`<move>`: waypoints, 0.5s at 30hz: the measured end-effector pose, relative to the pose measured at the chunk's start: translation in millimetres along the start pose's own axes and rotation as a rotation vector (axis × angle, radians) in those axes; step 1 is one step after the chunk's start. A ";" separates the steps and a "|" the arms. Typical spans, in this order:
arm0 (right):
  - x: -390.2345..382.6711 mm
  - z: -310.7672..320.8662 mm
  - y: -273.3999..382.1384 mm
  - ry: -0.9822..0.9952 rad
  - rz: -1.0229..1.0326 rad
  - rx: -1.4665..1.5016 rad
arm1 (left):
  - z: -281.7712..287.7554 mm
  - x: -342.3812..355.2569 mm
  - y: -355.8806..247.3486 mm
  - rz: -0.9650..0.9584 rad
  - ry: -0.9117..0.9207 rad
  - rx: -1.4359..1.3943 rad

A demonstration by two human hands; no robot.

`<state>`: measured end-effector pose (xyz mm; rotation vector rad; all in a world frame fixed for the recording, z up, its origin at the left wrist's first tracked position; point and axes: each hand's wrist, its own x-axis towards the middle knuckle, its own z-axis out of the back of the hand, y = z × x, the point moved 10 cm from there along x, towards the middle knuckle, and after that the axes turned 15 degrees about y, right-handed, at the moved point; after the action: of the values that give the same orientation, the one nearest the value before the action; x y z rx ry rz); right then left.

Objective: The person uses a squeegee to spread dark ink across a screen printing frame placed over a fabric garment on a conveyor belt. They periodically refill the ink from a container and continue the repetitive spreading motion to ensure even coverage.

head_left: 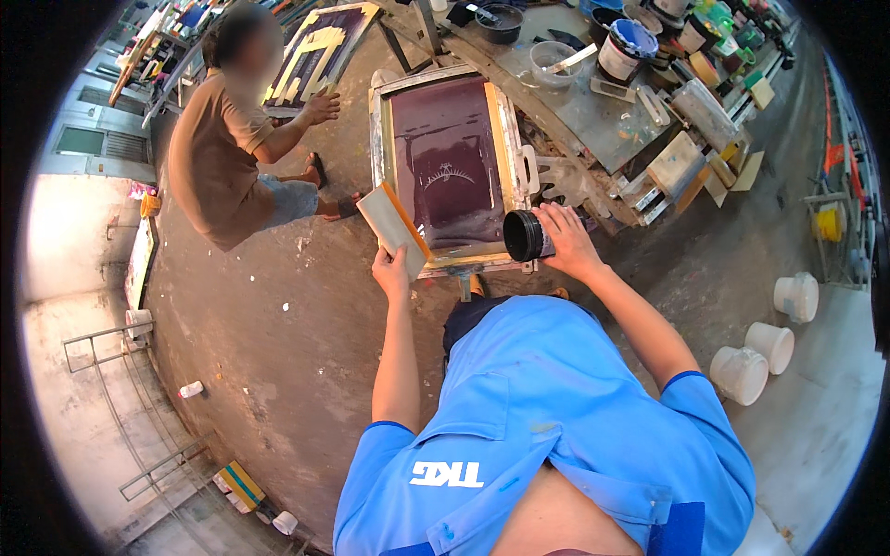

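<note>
My left hand (391, 272) is closed round the lower end of a squeegee (389, 221), a pale board with an orange blade along its right edge. The squeegee slants over the near left corner of a screen printing frame (436, 120), whose dark purple mesh carries a light crest-like design. At the frame's near right corner, my right hand (569, 243) grips a black plastic jar (527, 235). The jar is tipped on its side, its mouth toward the screen; its contents cannot be made out.
A workbench (593, 120) at the far right bears tubs, a white bucket (627, 51) and stacked boards. At the left, another person (222, 148) stands beside a second screen frame (324, 56). Several white buckets (740, 372) stand on the floor at the right.
</note>
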<state>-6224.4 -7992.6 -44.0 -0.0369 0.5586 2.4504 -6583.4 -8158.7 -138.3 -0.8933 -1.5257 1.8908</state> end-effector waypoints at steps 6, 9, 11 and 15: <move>0.4 -5.6 0.0 0.028 -0.021 -0.056 | -9.5 -3.9 -7.5 -0.002 -0.025 -0.089; 2.7 -5.1 3.4 0.028 -0.023 -0.062 | -12.4 -2.0 -16.2 0.022 -0.021 -0.065; 5.0 -5.4 5.6 0.022 -0.032 -0.065 | -13.3 -0.9 -18.0 0.034 -0.018 -0.056; 7.8 -2.8 11.2 0.013 -0.020 -0.059 | -16.1 1.2 -21.7 0.033 -0.005 -0.062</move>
<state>-6237.5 -7997.4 -43.5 -0.0828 0.4887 2.4480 -6571.6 -8143.3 -119.5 -0.9473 -1.5889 1.8790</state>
